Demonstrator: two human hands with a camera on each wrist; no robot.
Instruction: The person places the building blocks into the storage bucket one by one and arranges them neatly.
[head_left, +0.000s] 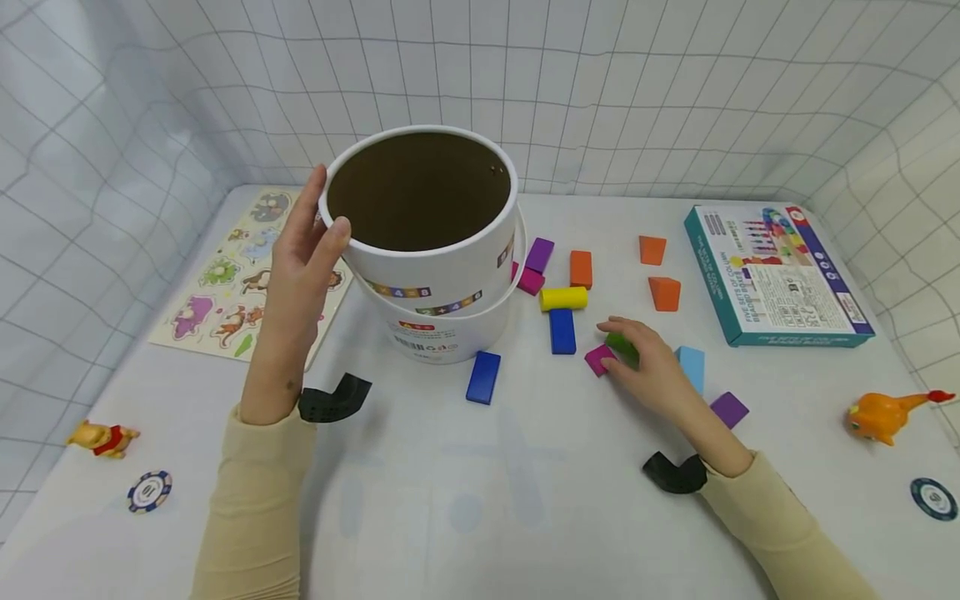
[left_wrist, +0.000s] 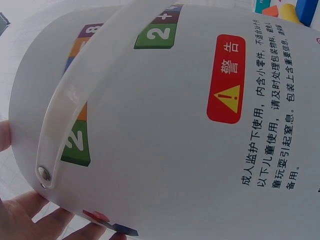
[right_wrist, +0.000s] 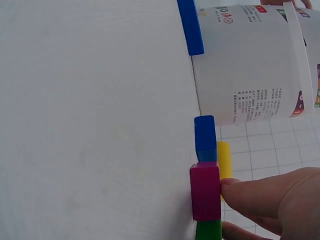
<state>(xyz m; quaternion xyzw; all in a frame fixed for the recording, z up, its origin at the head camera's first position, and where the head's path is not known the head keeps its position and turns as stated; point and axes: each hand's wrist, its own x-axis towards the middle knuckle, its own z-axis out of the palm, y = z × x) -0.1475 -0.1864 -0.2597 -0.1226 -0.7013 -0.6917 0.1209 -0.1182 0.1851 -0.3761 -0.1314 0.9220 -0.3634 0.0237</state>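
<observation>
The left hand (head_left: 294, 252), fingers spread, presses the white plastic bucket (head_left: 442, 273) at its nine o'clock. Toward the bucket's four o'clock, the right hand (head_left: 651, 368), half curled, thumb touches a magenta rectangular block (head_left: 597, 361) beside a green block (head_left: 621, 344); grip unclear.

White bucket (head_left: 427, 271), number-printed wall, stands mouth up, far and left of centre, rim against your left hand (head_left: 300, 258). Farther right, magenta block (head_left: 598, 360) meets your right hand's (head_left: 648, 364) thumb; green block (head_left: 624, 349) just beside, partly hidden.
</observation>
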